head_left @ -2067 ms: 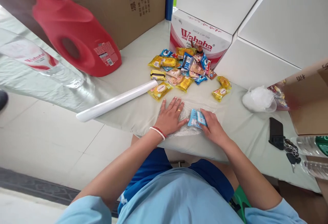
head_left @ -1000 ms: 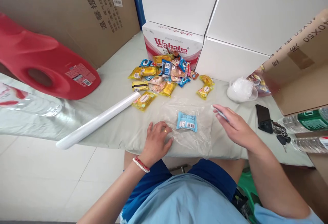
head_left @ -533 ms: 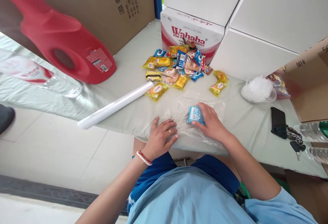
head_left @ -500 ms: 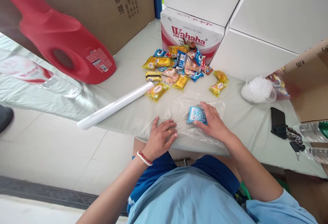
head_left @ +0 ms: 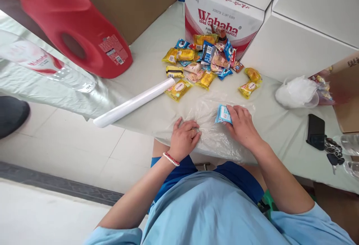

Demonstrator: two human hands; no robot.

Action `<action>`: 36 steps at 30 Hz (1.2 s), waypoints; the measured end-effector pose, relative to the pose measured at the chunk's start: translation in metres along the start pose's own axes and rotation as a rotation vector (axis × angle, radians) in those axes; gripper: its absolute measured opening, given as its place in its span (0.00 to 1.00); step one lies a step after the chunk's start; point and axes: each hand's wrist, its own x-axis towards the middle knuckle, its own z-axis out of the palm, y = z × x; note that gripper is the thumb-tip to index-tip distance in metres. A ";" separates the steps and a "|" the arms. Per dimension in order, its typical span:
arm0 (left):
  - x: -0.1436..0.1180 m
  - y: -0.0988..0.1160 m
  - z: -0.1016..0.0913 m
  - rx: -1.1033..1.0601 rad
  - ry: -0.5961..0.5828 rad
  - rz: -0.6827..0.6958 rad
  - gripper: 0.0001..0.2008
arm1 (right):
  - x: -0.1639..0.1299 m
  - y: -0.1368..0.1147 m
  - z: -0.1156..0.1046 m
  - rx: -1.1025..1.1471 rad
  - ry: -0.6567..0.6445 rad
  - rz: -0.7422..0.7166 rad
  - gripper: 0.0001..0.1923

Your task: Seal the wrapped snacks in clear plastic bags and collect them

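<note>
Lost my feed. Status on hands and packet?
Left hand flat on plastic sheet. Right hand on blue packet. Snack pile behind, apart.

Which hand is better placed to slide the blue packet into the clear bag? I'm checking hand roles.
Right hand: its fingers already rest on the blue packet. The left hand presses the clear bag flat.
</note>
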 end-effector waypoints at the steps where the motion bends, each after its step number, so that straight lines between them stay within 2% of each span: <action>1: 0.000 0.000 0.000 0.007 0.001 0.001 0.19 | 0.000 -0.001 -0.003 0.005 0.036 0.003 0.32; 4: -0.001 -0.001 0.002 0.021 0.006 0.010 0.19 | 0.003 -0.013 0.001 0.002 0.081 0.036 0.33; 7: -0.004 -0.002 0.002 0.010 0.033 0.027 0.18 | 0.005 -0.028 0.022 -0.004 0.007 0.098 0.33; 9: -0.007 -0.003 -0.001 -0.012 0.044 0.033 0.12 | 0.005 -0.033 0.033 0.011 -0.040 0.114 0.34; 11: -0.012 -0.005 -0.007 -0.036 0.036 0.039 0.06 | 0.005 -0.032 0.035 0.047 -0.061 0.106 0.36; 14: -0.016 -0.013 -0.021 -0.060 -0.027 0.078 0.20 | -0.003 -0.023 0.016 0.144 -0.058 0.087 0.40; 17: -0.016 -0.023 -0.036 -0.071 -0.155 0.183 0.33 | -0.030 -0.015 -0.009 0.258 0.039 -0.005 0.42; 19: -0.014 -0.029 -0.044 -0.070 -0.238 0.250 0.38 | -0.058 -0.013 -0.015 0.301 0.090 -0.079 0.47; 21: -0.010 -0.032 -0.049 -0.061 -0.289 0.263 0.38 | -0.085 -0.014 -0.009 0.303 0.083 -0.108 0.49; 23: -0.005 -0.035 -0.053 -0.064 -0.308 0.233 0.32 | -0.103 -0.015 0.001 0.291 0.088 -0.064 0.37; 25: 0.004 -0.037 -0.056 -0.094 -0.304 0.203 0.18 | -0.107 -0.013 0.007 0.312 0.132 0.020 0.18; 26: 0.011 -0.037 -0.058 -0.116 -0.292 0.193 0.12 | -0.104 -0.010 0.005 0.348 0.158 0.064 0.13; 28: 0.029 -0.039 -0.062 -0.170 -0.250 0.174 0.10 | -0.090 -0.001 -0.004 0.452 0.191 0.143 0.12; 32: 0.079 -0.038 -0.063 -0.282 -0.176 0.097 0.14 | -0.059 0.030 -0.025 0.660 0.154 0.327 0.14; 36: 0.126 -0.036 -0.042 -0.171 -0.166 0.035 0.17 | -0.041 0.058 -0.009 0.773 0.073 0.505 0.18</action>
